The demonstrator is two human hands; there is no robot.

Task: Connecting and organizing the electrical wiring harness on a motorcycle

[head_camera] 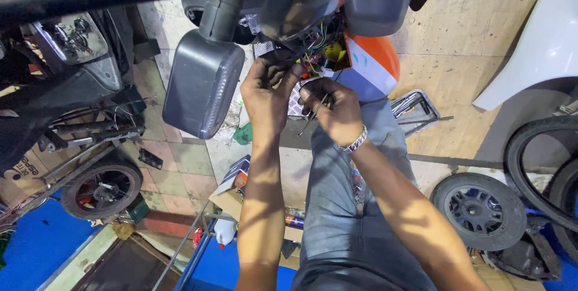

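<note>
The bundle of coloured wires (318,44) I'm working on looks light and limp, thin insulated strands that should bend wherever I push them but could tear or pull out of a joint if tugged, so I judge the safe place to take hold is low on the insulation, close to where the strands gather, not at the bare ends. It sits inside the open body of the orange and white scooter (368,62), just above my hands, a tangle of yellow, green, blue and red against dark plastic. My left hand (266,95) is curled with its fingertips pushed up into that opening; whether it actually pinches a wire is hidden by the fingers. My right hand (338,110), with a metal bracelet (355,141) at the wrist, grips a thin dark tool (313,113), stiff and slim, its tip angled down toward my left. The grey mirror housing (201,83) hangs beside my left hand.
</note>
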